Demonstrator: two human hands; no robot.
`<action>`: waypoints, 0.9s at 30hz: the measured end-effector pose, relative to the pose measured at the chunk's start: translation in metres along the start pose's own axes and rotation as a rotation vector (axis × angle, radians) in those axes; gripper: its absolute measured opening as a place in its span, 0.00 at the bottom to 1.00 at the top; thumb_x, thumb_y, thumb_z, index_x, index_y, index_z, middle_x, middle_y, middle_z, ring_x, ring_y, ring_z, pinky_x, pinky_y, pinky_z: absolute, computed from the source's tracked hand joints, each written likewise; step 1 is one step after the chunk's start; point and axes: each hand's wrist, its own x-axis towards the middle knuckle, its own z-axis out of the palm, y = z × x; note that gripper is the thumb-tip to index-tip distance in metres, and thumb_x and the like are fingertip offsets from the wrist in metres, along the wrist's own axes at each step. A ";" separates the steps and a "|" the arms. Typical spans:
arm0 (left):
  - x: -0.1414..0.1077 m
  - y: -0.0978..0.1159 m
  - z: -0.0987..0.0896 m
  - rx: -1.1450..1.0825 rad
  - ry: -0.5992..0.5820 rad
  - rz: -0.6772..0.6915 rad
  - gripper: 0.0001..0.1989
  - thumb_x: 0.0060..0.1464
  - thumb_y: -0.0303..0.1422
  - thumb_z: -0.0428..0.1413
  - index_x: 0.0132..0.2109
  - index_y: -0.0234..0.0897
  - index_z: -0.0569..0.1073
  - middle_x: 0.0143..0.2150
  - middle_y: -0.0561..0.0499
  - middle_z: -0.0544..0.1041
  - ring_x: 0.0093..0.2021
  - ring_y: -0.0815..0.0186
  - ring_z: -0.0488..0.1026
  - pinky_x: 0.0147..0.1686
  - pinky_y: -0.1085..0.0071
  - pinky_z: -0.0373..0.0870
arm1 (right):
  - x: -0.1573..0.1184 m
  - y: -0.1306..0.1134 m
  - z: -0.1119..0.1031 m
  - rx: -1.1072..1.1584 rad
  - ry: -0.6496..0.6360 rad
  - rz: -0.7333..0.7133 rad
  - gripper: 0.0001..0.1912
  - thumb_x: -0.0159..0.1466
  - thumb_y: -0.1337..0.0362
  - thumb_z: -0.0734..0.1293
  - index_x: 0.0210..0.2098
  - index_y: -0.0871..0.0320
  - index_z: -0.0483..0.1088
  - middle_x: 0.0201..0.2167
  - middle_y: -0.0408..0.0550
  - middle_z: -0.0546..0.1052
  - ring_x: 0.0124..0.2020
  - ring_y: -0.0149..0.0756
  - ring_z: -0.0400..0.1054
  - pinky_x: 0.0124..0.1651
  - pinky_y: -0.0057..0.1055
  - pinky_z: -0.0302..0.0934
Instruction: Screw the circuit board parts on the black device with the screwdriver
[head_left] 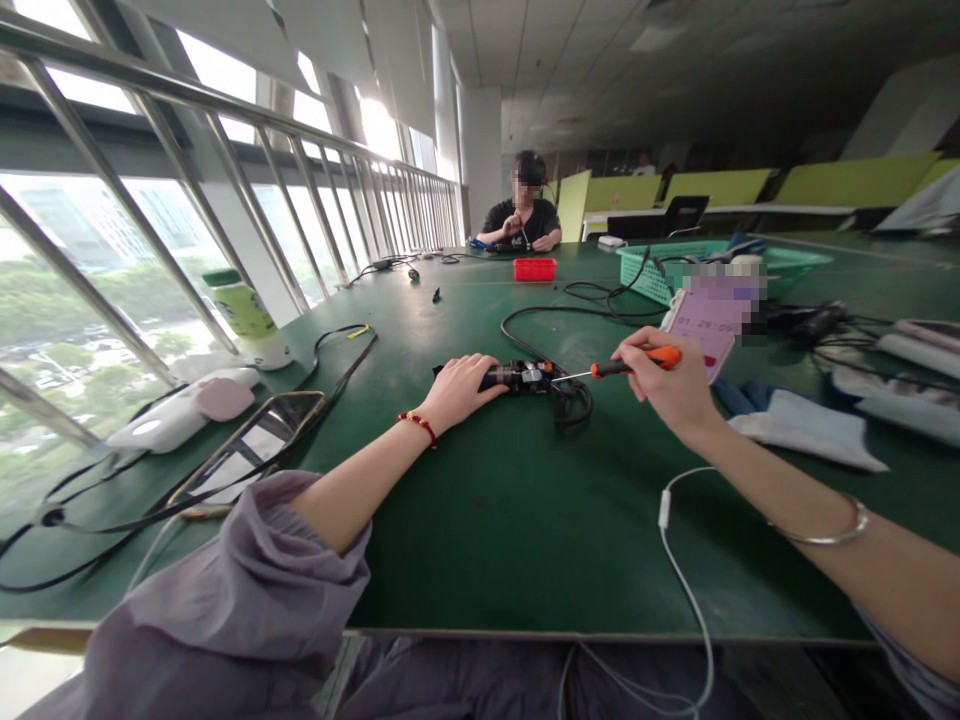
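Observation:
My left hand (466, 386) is closed over a dark, elongated electrical device (534, 377) and presses it to the table. Its exposed end shows metal and black parts and a bit of orange, but its exact kind is unclear. My right hand (660, 385) grips a screwdriver (663, 355) with an orange and black handle. The screwdriver's shaft points left, and its tip meets the exposed end of the device. A black cable (576, 408) loops beside that end.
Behind my right hand stand a lit phone (703, 325) and a green basket (645, 275). Gloves (810, 428) lie to the right. On the left are a cup (251, 325), a white device (187, 410) and another phone (255, 445). A person (521, 220) sits beyond a red box (535, 270).

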 end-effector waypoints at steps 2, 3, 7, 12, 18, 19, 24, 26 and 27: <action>-0.001 0.002 -0.001 0.008 0.019 -0.013 0.18 0.58 0.44 0.53 0.48 0.35 0.69 0.44 0.46 0.75 0.43 0.57 0.72 0.43 0.63 0.66 | 0.000 0.000 0.001 0.037 0.033 -0.024 0.07 0.57 0.67 0.63 0.23 0.57 0.67 0.09 0.35 0.61 0.11 0.25 0.55 0.16 0.26 0.47; -0.002 0.003 -0.001 0.012 0.030 -0.016 0.18 0.57 0.44 0.53 0.48 0.35 0.69 0.44 0.46 0.75 0.43 0.57 0.72 0.43 0.64 0.66 | -0.001 0.000 0.001 0.070 0.034 -0.032 0.07 0.58 0.67 0.63 0.23 0.57 0.67 0.09 0.35 0.61 0.11 0.26 0.56 0.15 0.26 0.48; -0.003 0.006 -0.002 0.028 0.049 -0.022 0.18 0.57 0.44 0.54 0.47 0.35 0.69 0.43 0.46 0.75 0.41 0.57 0.72 0.40 0.64 0.66 | -0.002 -0.003 0.004 0.139 -0.037 -0.040 0.06 0.59 0.66 0.64 0.25 0.57 0.68 0.11 0.36 0.62 0.12 0.27 0.59 0.17 0.26 0.52; -0.003 0.008 -0.004 0.018 0.048 -0.032 0.17 0.56 0.44 0.54 0.46 0.36 0.69 0.42 0.47 0.75 0.40 0.58 0.72 0.38 0.66 0.66 | -0.003 -0.005 0.004 0.115 -0.065 -0.044 0.06 0.59 0.67 0.63 0.26 0.57 0.68 0.12 0.36 0.63 0.13 0.27 0.59 0.18 0.26 0.52; -0.005 0.008 -0.003 0.023 0.060 -0.030 0.17 0.56 0.45 0.54 0.45 0.37 0.69 0.41 0.47 0.74 0.40 0.58 0.72 0.37 0.66 0.65 | -0.005 -0.003 0.006 0.106 -0.092 -0.020 0.05 0.60 0.66 0.63 0.27 0.57 0.68 0.12 0.35 0.63 0.13 0.26 0.59 0.19 0.26 0.53; -0.005 0.008 -0.003 0.025 0.063 -0.029 0.17 0.56 0.45 0.54 0.45 0.37 0.69 0.41 0.47 0.74 0.40 0.58 0.72 0.37 0.66 0.65 | -0.005 -0.004 0.006 0.101 -0.092 -0.016 0.05 0.60 0.66 0.63 0.27 0.57 0.68 0.12 0.35 0.63 0.13 0.26 0.59 0.19 0.25 0.53; -0.004 0.009 -0.003 0.034 0.066 -0.029 0.17 0.55 0.44 0.54 0.45 0.36 0.68 0.41 0.47 0.74 0.40 0.58 0.72 0.37 0.67 0.65 | -0.006 -0.004 0.008 0.111 -0.087 0.000 0.06 0.60 0.66 0.63 0.27 0.57 0.68 0.11 0.35 0.62 0.13 0.26 0.59 0.19 0.26 0.52; -0.004 0.009 -0.003 0.034 0.067 -0.028 0.17 0.55 0.44 0.55 0.45 0.36 0.68 0.41 0.47 0.74 0.40 0.58 0.72 0.37 0.66 0.65 | -0.006 -0.003 0.008 0.122 -0.084 0.003 0.06 0.60 0.66 0.63 0.26 0.57 0.68 0.10 0.35 0.62 0.12 0.26 0.58 0.18 0.26 0.52; -0.004 0.009 -0.004 0.035 0.066 -0.028 0.17 0.55 0.44 0.54 0.45 0.36 0.68 0.41 0.47 0.74 0.40 0.58 0.72 0.37 0.66 0.65 | -0.006 -0.003 0.008 0.126 -0.078 0.002 0.06 0.60 0.66 0.63 0.26 0.57 0.68 0.11 0.35 0.62 0.12 0.26 0.58 0.18 0.26 0.52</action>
